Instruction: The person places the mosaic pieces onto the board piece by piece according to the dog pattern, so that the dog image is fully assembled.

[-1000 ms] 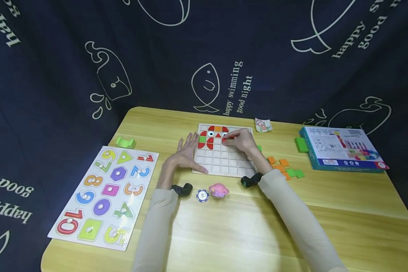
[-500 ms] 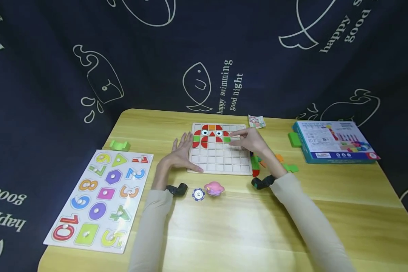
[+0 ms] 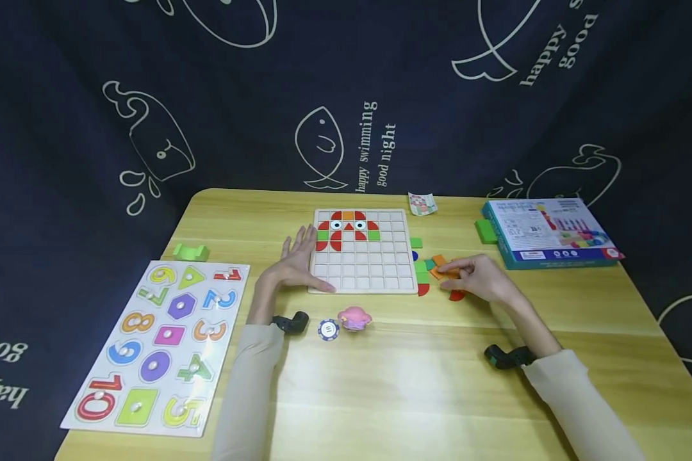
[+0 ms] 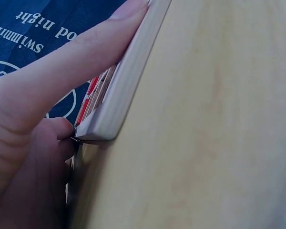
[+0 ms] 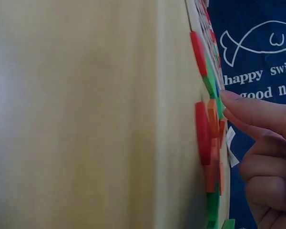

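A wooden grid board (image 3: 375, 275) lies on the table, bearing a pattern of red, green and orange tiles and two eye tiles (image 3: 360, 225). My left hand (image 3: 293, 266) is spread at its left side, thumb along the front edge; the left wrist view shows the thumb (image 4: 81, 55) against the board's side (image 4: 133, 76). My right hand (image 3: 480, 276) reaches over loose orange tiles (image 3: 440, 261) right of the board, thumb and index finger apart. In the right wrist view, those fingers (image 5: 257, 112) extend beside the tile pile, with a red tile (image 5: 202, 136) nearer the camera.
Green tiles (image 3: 421, 272) lie along the board's right edge. A number puzzle (image 3: 167, 349) fills the left; a poker chip (image 3: 328, 330) and pink toy (image 3: 355, 318) sit in front. Behind are a small picture card (image 3: 423, 204), a boxed set (image 3: 553, 234) and green blocks (image 3: 191, 252).
My right hand has left the pattern and moved right to the loose tiles; a green tile now shows where its fingers were. The left hand stays at the board. The head view has shifted.
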A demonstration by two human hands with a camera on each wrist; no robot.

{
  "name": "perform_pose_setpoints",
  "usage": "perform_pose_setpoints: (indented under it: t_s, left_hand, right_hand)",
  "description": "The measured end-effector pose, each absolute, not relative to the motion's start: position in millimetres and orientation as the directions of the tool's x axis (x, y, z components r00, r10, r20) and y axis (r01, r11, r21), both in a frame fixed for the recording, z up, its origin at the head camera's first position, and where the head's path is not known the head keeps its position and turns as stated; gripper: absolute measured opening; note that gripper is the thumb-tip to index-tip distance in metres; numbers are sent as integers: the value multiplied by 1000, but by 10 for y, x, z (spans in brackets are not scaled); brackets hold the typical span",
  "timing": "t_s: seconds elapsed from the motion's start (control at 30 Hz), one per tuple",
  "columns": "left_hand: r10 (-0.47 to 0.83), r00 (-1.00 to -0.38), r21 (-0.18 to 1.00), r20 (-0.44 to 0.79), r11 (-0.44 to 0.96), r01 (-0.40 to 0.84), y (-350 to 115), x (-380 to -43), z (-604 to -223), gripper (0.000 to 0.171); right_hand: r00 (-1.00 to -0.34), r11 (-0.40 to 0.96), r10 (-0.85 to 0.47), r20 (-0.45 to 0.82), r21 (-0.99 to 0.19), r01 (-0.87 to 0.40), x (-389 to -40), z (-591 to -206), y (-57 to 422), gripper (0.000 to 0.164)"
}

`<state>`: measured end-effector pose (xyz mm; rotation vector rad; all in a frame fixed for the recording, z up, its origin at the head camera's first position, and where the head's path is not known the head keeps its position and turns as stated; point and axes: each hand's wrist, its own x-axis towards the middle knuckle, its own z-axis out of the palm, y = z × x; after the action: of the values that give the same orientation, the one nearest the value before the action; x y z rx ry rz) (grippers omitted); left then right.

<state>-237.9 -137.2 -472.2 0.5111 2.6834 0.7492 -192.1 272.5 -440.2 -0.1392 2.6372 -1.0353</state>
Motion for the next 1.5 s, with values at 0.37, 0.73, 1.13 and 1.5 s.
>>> perform_pose_setpoints:
  t_s: [0.37, 0.73, 1.13, 1.5]
  left_hand:
    - [412, -890, 538, -196, 804, 254, -1420, -2383, -4735, 146]
    - [414, -889, 529, -193, 807, 261, -1418, -2383, -4709, 145]
    - [414, -890, 522, -191, 811, 265, -1411, -2395, -4711, 147]
    - [412, -885, 516, -219, 818, 254, -1381, -2370, -4711, 146]
  right_hand:
    - [-981, 768, -76, -177, -638, 56, -1936, -4468, 2673, 38]
    - [-967, 768, -141, -212, -640, 28, -2002, -4462, 2610, 32]
    - [-971, 819, -154, -181, -574, -23, -2026, -4399, 2611, 33]
    - [-951, 683, -296, -85, -716, -148, -2460, -4176, 1591, 25]
